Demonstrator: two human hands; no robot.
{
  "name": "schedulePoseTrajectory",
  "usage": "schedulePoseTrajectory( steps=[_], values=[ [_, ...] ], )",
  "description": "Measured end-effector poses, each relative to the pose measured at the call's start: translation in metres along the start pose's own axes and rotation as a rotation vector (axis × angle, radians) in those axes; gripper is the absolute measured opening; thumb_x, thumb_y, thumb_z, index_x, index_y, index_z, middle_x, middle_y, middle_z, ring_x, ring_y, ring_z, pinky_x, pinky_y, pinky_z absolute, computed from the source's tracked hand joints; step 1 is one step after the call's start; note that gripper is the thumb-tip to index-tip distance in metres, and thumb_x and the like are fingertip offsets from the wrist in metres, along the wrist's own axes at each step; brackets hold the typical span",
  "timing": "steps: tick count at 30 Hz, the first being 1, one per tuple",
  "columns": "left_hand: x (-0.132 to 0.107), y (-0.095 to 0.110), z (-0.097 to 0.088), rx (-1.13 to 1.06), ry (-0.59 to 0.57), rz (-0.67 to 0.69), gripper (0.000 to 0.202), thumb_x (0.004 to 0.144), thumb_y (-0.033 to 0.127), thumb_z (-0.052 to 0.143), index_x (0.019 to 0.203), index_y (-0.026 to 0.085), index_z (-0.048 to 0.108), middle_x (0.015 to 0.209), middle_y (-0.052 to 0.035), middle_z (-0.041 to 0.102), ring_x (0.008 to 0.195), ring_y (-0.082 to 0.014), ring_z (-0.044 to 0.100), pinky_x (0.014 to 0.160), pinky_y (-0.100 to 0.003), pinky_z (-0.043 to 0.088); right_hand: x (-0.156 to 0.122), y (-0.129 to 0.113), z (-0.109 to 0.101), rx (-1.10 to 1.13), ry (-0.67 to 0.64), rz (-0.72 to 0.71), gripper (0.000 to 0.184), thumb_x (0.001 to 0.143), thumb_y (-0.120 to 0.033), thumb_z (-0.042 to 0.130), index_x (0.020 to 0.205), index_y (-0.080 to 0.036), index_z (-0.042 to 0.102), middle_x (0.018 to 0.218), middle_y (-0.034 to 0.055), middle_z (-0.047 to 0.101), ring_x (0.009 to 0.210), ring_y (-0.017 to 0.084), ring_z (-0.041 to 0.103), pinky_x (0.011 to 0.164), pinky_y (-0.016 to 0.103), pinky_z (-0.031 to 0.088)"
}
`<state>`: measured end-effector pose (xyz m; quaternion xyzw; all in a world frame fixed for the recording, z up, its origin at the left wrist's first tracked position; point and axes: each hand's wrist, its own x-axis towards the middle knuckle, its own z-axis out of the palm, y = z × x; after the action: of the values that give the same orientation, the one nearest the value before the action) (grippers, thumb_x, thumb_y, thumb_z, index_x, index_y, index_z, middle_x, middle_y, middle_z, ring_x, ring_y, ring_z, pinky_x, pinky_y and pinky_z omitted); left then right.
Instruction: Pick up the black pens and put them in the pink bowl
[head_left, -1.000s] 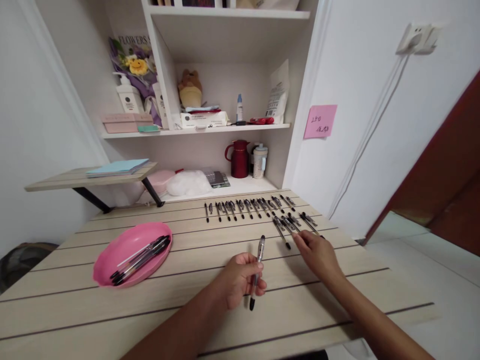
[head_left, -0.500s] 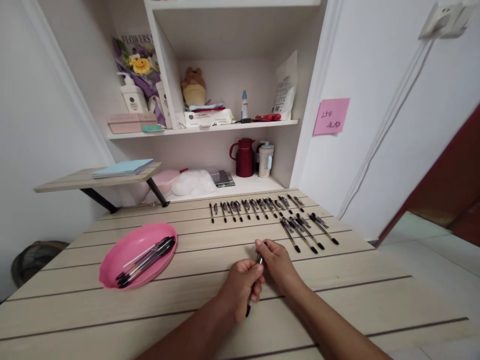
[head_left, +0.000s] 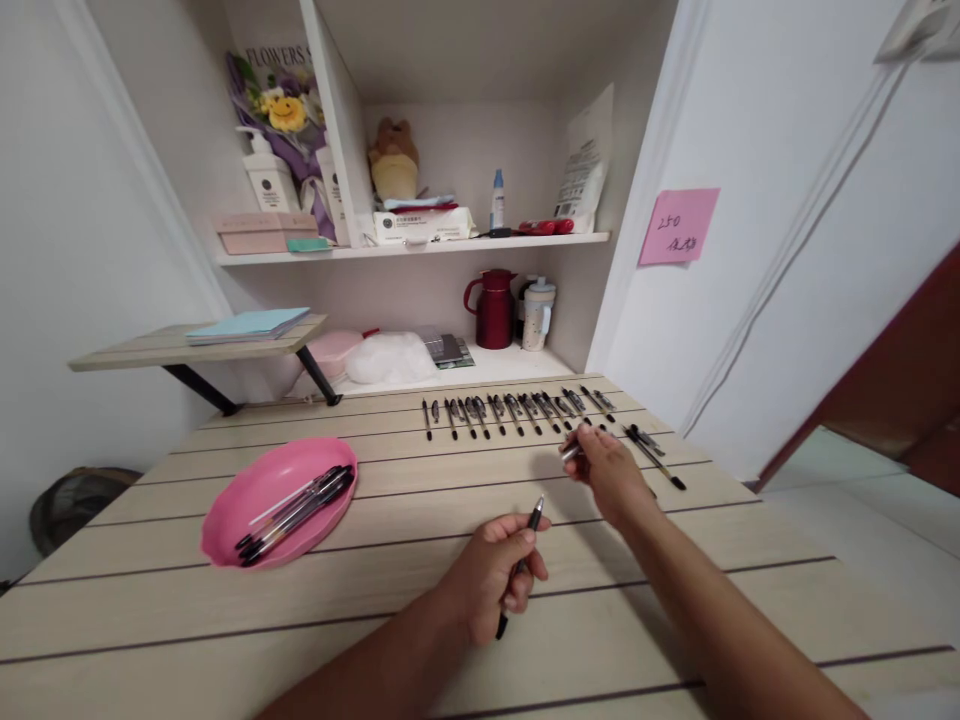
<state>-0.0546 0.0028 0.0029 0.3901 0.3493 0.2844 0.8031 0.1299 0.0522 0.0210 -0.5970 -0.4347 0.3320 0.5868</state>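
Pen (head_left: pixel 535 517) in the left hand (head_left: pixel 495 570), uncapped, stands slanted above the wooden table (head_left: pixel 187 600), metal tip up and black end down by the palm. The left thumb and fingers are closed around the middle of its barrel. The right hand (head_left: pixel 615 475) is apart from it, farther forward, thumb and fingertips pinching a small shiny piece that looks like a cap (head_left: pixel 572 451).

The pen should be light and stiff, its smooth plastic a little slippery and ready to roll if set down loose. Mid-barrel is a sound place to hold it, with the fingers off the tip, which could mark skin or suffer from a knock. The cap looks light, rigid and easy to drop; its sides suit a 2-finger pinch.

Ahead lies a close row of pens and caps (head_left: pixel 516 408), which a careless knuckle could scatter. Just past the right hand, 1 more pen (head_left: pixel 655 458) lies with a cap beside it; that hand hides whatever is under it. Off to the left, a pink bowl (head_left: pixel 255 490) holds several pens (head_left: pixel 300 515). Behind the table, a red jug (head_left: pixel 494 310) and a pale cup (head_left: pixel 537 315) stand well apart from both hands.
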Motion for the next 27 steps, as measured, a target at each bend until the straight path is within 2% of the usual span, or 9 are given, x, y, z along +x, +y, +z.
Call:
schedulePoseTrajectory(
  steps=[1,3,5,10,13,17,23,25,27],
  values=[
    [0.000,0.000,0.000,-0.005,-0.005,-0.004,0.045,0.067,0.038,0.063,0.106,0.016,0.053,0.057,0.0033,0.052,0.033,-0.0006,0.026,0.036,-0.017,0.010,0.012,-0.001,-0.006,-0.128,-0.019,0.019,0.031,0.083,-0.044,0.034,0.081,-0.017,0.050,0.068,0.0040,0.061,0.051,0.011,0.055,0.046,0.021,0.042],
    [0.001,0.000,-0.001,-0.007,-0.015,-0.007,0.045,0.068,0.037,0.063,0.107,0.016,0.053,0.057,0.0032,0.053,0.034,-0.0007,0.027,0.037,-0.017,0.011,0.033,-0.003,-0.016,-0.531,-0.069,0.017,0.024,0.084,-0.031,0.034,0.092,-0.016,0.050,0.074,0.0057,0.064,0.057,0.011,0.059,0.050,0.020,0.044],
    [0.002,-0.002,-0.001,0.001,-0.020,-0.008,0.045,0.068,0.037,0.062,0.107,0.016,0.053,0.057,0.0030,0.053,0.034,-0.0009,0.028,0.037,-0.017,0.011,0.048,-0.003,-0.019,-0.725,-0.101,0.014,0.022,0.080,-0.023,0.040,0.096,-0.013,0.052,0.071,0.0072,0.065,0.059,0.014,0.060,0.052,0.022,0.044],
    [0.002,-0.003,0.000,0.026,-0.009,0.006,0.041,0.070,0.037,0.060,0.104,0.015,0.054,0.056,0.0023,0.053,0.033,-0.0013,0.029,0.036,-0.018,0.011,0.058,0.004,-0.005,-1.020,-0.130,-0.064,0.028,0.067,-0.019,0.057,0.095,-0.011,0.057,0.086,0.0162,0.066,0.083,0.024,0.061,0.068,0.029,0.043],
    [0.002,-0.002,0.000,0.025,-0.002,0.005,0.039,0.071,0.036,0.059,0.104,0.015,0.054,0.056,0.0024,0.053,0.033,-0.0014,0.028,0.036,-0.018,0.010,0.054,0.009,0.008,-1.158,-0.154,-0.103,0.023,0.071,-0.017,0.054,0.092,-0.010,0.059,0.092,0.0189,0.065,0.090,0.027,0.060,0.073,0.032,0.042],
    [0.003,-0.002,-0.001,0.016,-0.005,0.005,0.041,0.070,0.037,0.060,0.105,0.015,0.054,0.056,0.0025,0.053,0.033,-0.0018,0.030,0.035,-0.018,0.012,0.050,0.014,0.018,-1.274,-0.155,-0.129,0.022,0.077,-0.012,0.045,0.092,-0.009,0.060,0.094,0.0204,0.065,0.090,0.025,0.061,0.075,0.033,0.041],
    [0.002,-0.001,-0.001,0.020,-0.006,0.034,0.042,0.070,0.039,0.061,0.102,0.013,0.055,0.057,0.0025,0.053,0.032,-0.0015,0.031,0.035,-0.018,0.016,0.044,0.016,0.012,-1.320,-0.121,-0.156,0.025,0.079,-0.029,0.048,0.094,-0.011,0.059,0.094,0.0178,0.065,0.089,0.025,0.061,0.071,0.031,0.042],
    [0.002,0.000,-0.001,0.007,-0.005,0.033,0.040,0.070,0.039,0.061,0.100,0.013,0.055,0.058,0.0025,0.054,0.032,-0.0014,0.031,0.035,-0.018,0.016,0.037,0.012,0.009,-1.240,-0.082,-0.157,0.024,0.080,-0.032,0.048,0.085,-0.013,0.060,0.088,0.0163,0.066,0.083,0.024,0.062,0.065,0.028,0.041],
    [0.001,0.001,-0.001,-0.027,-0.002,0.029,0.038,0.071,0.039,0.060,0.099,0.014,0.054,0.058,0.0028,0.053,0.033,-0.0016,0.031,0.036,-0.018,0.017,0.023,0.007,0.010,-0.990,-0.122,-0.107,0.028,0.081,-0.037,0.043,0.073,-0.015,0.059,0.076,0.0127,0.066,0.069,0.019,0.061,0.056,0.025,0.038]
  ],
)
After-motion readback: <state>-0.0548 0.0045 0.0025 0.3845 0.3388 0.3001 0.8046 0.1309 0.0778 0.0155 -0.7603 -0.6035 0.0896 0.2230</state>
